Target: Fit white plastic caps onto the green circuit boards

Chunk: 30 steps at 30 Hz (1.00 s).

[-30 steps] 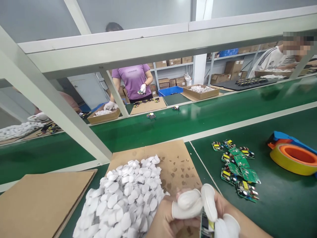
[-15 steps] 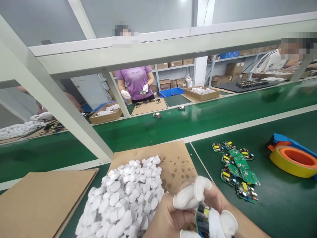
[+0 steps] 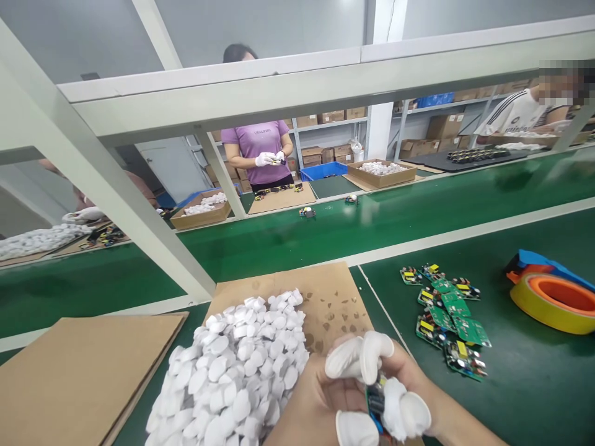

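Note:
My left hand [image 3: 320, 393] and my right hand [image 3: 413, 378], with white finger cots on the fingers, close together around a small circuit board [image 3: 375, 402] at the bottom of the view. Dark and yellow components show along its near side. A soft white piece [image 3: 393, 402] lies against the board, under my right thumb. My fingers hide much of the board. Just left of my hands spreads a heap of white round pads [image 3: 232, 378] on a brown cardboard sheet [image 3: 325, 279]. Several more circuit boards [image 3: 453, 303] lie on the green table to the right.
Rolls of tape on a dispenser [image 3: 553, 297] sit at the far right. Stacked cardboard [image 3: 69, 378] lies at left. A sloping frame post [image 3: 139, 204] and crossbeam [image 3: 302, 93] stand before the green conveyor [image 3: 260, 241], which carries two boards. Co-workers [image 3: 258, 145] work beyond it.
My hands stay around the board, and my right thumb has shifted slightly left with the white piece. The two boards on the conveyor sit farther right. The co-worker opposite has brought both hands together.

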### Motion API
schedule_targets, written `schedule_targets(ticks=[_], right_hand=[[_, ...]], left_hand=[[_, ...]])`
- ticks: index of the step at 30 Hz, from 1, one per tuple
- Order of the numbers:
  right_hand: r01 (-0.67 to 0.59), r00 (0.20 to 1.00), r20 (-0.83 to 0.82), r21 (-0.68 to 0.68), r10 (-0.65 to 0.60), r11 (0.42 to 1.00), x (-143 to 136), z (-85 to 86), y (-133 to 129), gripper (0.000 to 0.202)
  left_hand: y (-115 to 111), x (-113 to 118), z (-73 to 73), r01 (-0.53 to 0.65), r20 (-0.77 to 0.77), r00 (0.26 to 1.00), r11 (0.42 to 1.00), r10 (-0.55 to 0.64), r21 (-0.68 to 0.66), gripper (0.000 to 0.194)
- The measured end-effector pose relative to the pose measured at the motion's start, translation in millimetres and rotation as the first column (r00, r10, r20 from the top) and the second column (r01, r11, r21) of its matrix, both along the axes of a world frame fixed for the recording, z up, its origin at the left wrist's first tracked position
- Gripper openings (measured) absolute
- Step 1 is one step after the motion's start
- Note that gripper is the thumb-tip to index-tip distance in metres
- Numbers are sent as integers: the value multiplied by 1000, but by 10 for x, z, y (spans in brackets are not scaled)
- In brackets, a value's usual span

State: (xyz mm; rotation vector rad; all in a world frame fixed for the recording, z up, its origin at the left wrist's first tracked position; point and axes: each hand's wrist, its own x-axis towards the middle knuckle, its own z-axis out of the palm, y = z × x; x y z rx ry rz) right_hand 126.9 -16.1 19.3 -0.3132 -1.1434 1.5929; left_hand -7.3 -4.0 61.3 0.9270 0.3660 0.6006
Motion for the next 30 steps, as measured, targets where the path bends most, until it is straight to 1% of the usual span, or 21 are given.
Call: schedule_targets(ticks=[3, 6, 8, 11, 13, 16, 20, 22, 24, 27, 30], right_hand=[[-6, 1000, 18, 66, 5, 998, 14, -5, 26, 30], [16, 1000, 4, 134, -17, 991, 27, -24, 61, 32], [55, 998, 10, 138, -57, 989, 34, -33, 74, 28], [101, 995, 13, 103, -103, 990, 44, -34, 75, 27], [121, 992, 17, 86, -123, 989, 50, -39, 72, 26], [131, 991, 18, 99, -133, 986, 57, -75, 79, 24], [156, 986, 37, 99, -160, 983, 61, -133, 114, 23], [174, 983, 48, 82, -178, 981, 66, -133, 133, 20], [170, 981, 85, 83, -177, 982, 73, -110, 148, 23], [162, 970, 164, 123, -181, 979, 78, -61, 160, 29], [194, 961, 178, 110, -211, 975, 62, -47, 168, 26]], left_hand=[[0, 48, 22, 6, -12, 1000, 998, -6, 70, 48], [7, 37, -39, -37, -59, 997, 995, 43, 96, 42], [16, 15, -100, -79, -65, 994, 993, 84, 86, 36], [33, -5, -177, -90, -110, 989, 992, 99, 88, 27], [38, -5, -211, -106, -139, 984, 992, 115, 69, 29], [31, 7, -241, -183, -157, 969, 982, 189, 51, 37], [22, 28, -232, -223, -224, 945, 970, 240, 100, 34], [23, 40, -202, -266, -232, 931, 959, 282, 98, 32], [23, 49, -168, -294, -217, 928, 953, 304, 78, 31], [22, 50, -140, -298, -220, 927, 953, 304, 60, 35], [19, 37, -150, -269, -268, 924, 962, 274, 54, 31]])
